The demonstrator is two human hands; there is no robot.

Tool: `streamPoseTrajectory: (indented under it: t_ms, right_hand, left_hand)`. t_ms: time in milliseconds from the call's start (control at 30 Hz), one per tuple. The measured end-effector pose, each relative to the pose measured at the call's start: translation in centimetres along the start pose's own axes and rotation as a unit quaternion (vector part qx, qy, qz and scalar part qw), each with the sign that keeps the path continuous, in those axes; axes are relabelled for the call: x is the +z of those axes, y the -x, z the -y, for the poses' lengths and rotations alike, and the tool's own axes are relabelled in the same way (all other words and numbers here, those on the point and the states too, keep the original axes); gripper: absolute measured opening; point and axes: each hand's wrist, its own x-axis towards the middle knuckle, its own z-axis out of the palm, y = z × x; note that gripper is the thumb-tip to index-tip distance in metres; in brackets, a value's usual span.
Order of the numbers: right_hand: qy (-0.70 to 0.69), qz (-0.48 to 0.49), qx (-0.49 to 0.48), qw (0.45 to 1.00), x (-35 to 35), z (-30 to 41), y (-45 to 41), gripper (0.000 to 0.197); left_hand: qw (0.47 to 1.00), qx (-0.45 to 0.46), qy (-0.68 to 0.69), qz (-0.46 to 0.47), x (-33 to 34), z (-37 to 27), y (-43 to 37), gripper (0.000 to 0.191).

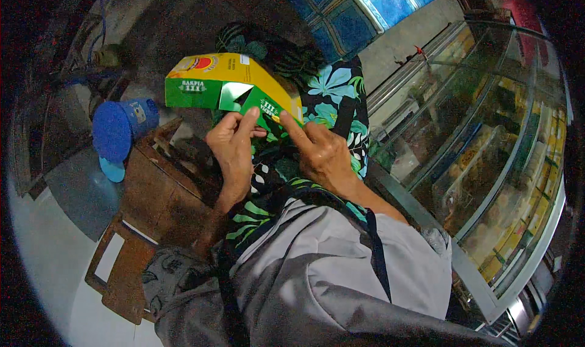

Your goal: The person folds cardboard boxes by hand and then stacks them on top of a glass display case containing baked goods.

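A yellow and green cardboard box (pixel 228 66), printed with writing and a red round emblem, is tilted above my lap. Its green side has a folded flap with a dark triangular gap beside it. My left hand (pixel 235 153) grips the lower green edge, thumb tip on the panel and fingers partly behind it. At the box's right end, my right hand (pixel 322 153) touches the corner with an outstretched index finger. Its other fingers are curled and its thumb is hidden, so whether it grips the box cannot be told.
To the right stands a glass display case (pixel 461 159) with several yellow boxes and packets inside. A blue plastic container (pixel 121 125) lies left of a brown wooden piece of furniture (pixel 160 187). Black leaf-patterned cloth (pixel 336 95) covers my lap. Blue tiles (pixel 347 29) show beyond it.
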Motion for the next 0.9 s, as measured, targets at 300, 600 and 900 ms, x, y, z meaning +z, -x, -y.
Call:
streamPoseTrajectory:
  t_ms: [300,600,900]
  right_hand:
    - [0.04,0.065,0.019,0.997,0.6,1.0,0.2,0.062]
    - [-0.041,-0.071,0.007,0.997,0.5,-0.5,1.9,0.06]
    - [0.125,-0.316,0.086,0.937,-11.0,-8.9,-10.1,0.033]
  left_hand:
    - [0.959,0.145,-0.241,-0.022,0.0,1.8,1.5,0.022]
    - [0.986,0.043,-0.139,-0.082,-0.4,1.5,-0.4,0.024]
    - [0.995,0.071,0.05,0.043,-1.0,-1.4,-0.5,0.014]
